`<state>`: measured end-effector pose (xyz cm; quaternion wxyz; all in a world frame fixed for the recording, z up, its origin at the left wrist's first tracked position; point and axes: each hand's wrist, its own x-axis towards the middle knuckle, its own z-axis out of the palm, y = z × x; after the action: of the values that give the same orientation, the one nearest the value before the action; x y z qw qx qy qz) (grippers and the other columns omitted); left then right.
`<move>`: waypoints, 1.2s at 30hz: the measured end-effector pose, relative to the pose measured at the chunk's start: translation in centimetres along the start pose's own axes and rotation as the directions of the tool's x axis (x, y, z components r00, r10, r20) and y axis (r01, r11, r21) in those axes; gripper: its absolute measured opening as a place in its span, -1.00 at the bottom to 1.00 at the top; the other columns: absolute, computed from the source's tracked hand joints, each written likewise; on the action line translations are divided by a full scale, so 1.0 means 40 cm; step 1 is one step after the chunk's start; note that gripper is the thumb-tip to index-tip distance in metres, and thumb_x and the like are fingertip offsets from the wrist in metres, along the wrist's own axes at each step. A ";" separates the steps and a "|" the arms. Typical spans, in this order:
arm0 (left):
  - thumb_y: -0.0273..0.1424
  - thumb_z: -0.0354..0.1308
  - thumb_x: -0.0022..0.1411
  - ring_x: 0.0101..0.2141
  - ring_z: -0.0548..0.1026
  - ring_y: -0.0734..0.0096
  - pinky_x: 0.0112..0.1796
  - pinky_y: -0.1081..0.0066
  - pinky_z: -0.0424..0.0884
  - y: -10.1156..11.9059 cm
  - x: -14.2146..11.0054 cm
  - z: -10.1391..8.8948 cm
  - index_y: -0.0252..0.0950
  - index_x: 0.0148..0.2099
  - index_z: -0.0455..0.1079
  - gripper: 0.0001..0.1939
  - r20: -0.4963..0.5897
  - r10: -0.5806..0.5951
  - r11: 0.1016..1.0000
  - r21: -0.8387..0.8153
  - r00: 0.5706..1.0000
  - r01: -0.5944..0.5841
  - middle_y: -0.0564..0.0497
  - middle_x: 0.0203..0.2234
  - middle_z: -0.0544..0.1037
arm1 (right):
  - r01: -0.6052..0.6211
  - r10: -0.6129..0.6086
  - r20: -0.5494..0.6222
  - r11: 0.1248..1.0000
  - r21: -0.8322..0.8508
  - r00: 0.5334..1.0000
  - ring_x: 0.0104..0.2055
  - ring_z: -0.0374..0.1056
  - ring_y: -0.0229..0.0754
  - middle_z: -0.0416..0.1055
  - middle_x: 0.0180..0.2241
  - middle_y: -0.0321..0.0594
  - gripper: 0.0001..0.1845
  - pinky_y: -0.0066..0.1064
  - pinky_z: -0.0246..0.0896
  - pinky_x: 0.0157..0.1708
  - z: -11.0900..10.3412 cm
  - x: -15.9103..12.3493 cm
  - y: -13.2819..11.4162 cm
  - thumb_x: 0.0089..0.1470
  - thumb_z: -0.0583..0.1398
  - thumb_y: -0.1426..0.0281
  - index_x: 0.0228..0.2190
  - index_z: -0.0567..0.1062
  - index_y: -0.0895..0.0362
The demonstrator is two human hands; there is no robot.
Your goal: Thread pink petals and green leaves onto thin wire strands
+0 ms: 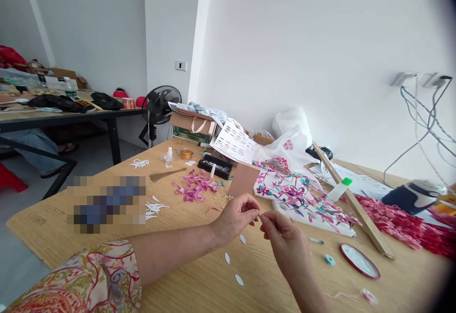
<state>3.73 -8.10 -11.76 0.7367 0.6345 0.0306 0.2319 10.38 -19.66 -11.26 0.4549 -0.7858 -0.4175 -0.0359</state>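
Above the middle of the wooden table (pixel 192 279), my left hand (pixel 235 219) is pinched, thumb against fingers. My right hand (pixel 287 244) meets it fingertip to fingertip, also pinched. Whatever lies between the fingertips is too small to make out. White leaf-shaped pieces (pixel 227 258) lie on the wood below my hands. Pink and purple petals (pixel 195 187) are scattered beyond my left hand. Behind my hands stand a pinkish-brown board (pixel 243 180) and sprays of purple and teal flowers (pixel 295 190) on white padding.
Right of my hands lie a teal spool (pixel 329 260), a red-rimmed round dish (pixel 360 260) and a long wooden bar (pixel 356 208). Red-pink strands (pixel 395 225) fill the right side. A small clear bottle (pixel 168 157), thin wires (pixel 167 174) and a black tray (pixel 214 166) sit farther back.
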 end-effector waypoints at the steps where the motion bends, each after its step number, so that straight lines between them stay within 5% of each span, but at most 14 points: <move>1: -0.35 0.09 0.01 -0.51 0.30 0.56 -0.45 0.51 0.25 0.004 0.001 -0.004 -0.36 -0.38 0.23 -0.83 0.022 -0.010 1.000 -0.014 1.000 0.010 0.07 -0.53 0.32 | -0.030 0.029 0.014 0.998 0.059 0.999 -0.63 0.25 -0.27 0.33 -0.67 -0.30 -0.75 -0.47 0.12 -0.63 -0.001 0.002 0.007 0.00 0.07 0.25 -0.55 0.41 0.13; 5: -0.27 0.06 0.05 -0.48 0.32 0.54 -0.43 0.49 0.25 0.023 0.011 -0.025 -0.36 -0.31 0.23 -0.76 0.139 -0.028 0.996 -0.083 0.990 0.040 0.03 -0.50 0.35 | -0.131 0.119 0.057 0.950 0.283 0.991 -0.63 0.21 -0.28 0.30 -0.67 -0.32 -0.75 -0.46 0.12 -0.61 -0.003 0.009 0.029 -0.04 0.12 0.22 -0.56 0.38 0.14; 9: -0.19 0.01 0.09 -0.49 0.29 0.54 -0.44 0.51 0.22 0.025 0.019 -0.039 -0.35 -0.35 0.24 -0.72 0.188 0.016 0.992 0.120 0.982 -0.039 0.06 -0.54 0.30 | -0.179 0.146 0.112 0.899 0.400 0.983 -0.63 0.18 -0.31 0.28 -0.68 -0.34 -0.74 -0.48 0.09 -0.61 0.001 0.010 0.032 -0.08 0.16 0.21 -0.60 0.37 0.15; 14: -0.34 0.04 0.09 -0.51 0.21 0.57 -0.48 0.55 0.13 0.017 0.021 -0.039 -0.35 -0.47 0.25 -0.82 0.191 0.115 0.900 0.396 0.975 -0.184 0.10 -0.57 0.26 | -0.213 0.161 0.159 0.888 0.407 0.974 -0.64 0.17 -0.31 0.28 -0.68 -0.35 -0.71 -0.47 0.06 -0.62 0.007 0.008 0.026 -0.11 0.17 0.17 -0.61 0.37 0.14; 21: -0.46 0.04 0.05 -0.54 0.17 0.57 -0.50 0.54 0.07 0.016 0.021 -0.034 -0.34 -0.56 0.17 -0.82 0.134 0.179 0.837 0.500 0.975 -0.223 0.14 -0.64 0.19 | -0.205 0.145 0.178 0.900 0.385 0.973 -0.64 0.19 -0.32 0.29 -0.68 -0.34 -0.73 -0.48 0.09 -0.62 0.012 0.013 0.037 -0.06 0.14 0.22 -0.61 0.35 0.15; 24: -0.44 0.01 0.06 -0.58 0.13 0.59 -0.53 0.54 0.05 0.012 0.020 -0.032 -0.34 -0.55 0.16 -0.82 0.088 0.133 0.869 0.469 0.987 -0.159 0.15 -0.65 0.17 | -0.115 0.090 0.098 0.948 0.295 0.991 -0.55 0.29 -0.25 0.37 -0.59 -0.28 -0.79 -0.43 0.18 -0.53 0.009 0.011 0.039 -0.03 0.11 0.25 -0.52 0.36 0.14; 27: -0.39 -0.01 0.08 -0.59 0.13 0.59 -0.55 0.54 0.04 0.005 0.020 -0.032 -0.34 -0.53 0.16 -0.82 0.056 0.088 0.901 0.421 0.995 -0.103 0.15 -0.66 0.17 | 0.078 -0.075 -0.071 0.996 0.034 0.995 -0.34 0.35 -0.14 0.43 -0.37 -0.17 -0.82 -0.37 0.22 -0.44 0.005 0.002 0.034 -0.02 0.12 0.29 -0.34 0.38 0.10; 32: -0.33 -0.01 0.09 -0.56 0.17 0.57 -0.53 0.53 0.08 -0.008 0.020 -0.030 -0.35 -0.50 0.19 -0.79 0.049 0.090 0.926 0.364 0.995 -0.101 0.12 -0.64 0.21 | 0.424 -0.478 -0.093 0.841 -0.337 0.874 -0.23 0.32 -0.12 0.42 -0.25 -0.16 -0.87 -0.30 0.16 -0.28 0.014 -0.008 0.027 0.04 0.08 0.39 -0.33 0.41 0.08; 36: -0.32 -0.01 0.09 -0.56 0.18 0.56 -0.52 0.53 0.09 -0.020 0.018 -0.027 -0.35 -0.50 0.19 -0.79 0.050 0.094 0.937 0.333 0.994 -0.106 0.12 -0.65 0.22 | 0.473 -0.544 -0.075 0.783 -0.404 0.836 -0.34 0.32 -0.19 0.44 -0.36 -0.19 -0.87 -0.35 0.11 -0.31 0.024 -0.005 0.026 0.08 0.05 0.44 -0.39 0.40 0.12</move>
<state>4.26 -6.89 -12.54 0.6056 0.7551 0.0251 0.2498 10.65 -19.30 -12.61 0.3094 -0.7073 -0.5553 -0.3093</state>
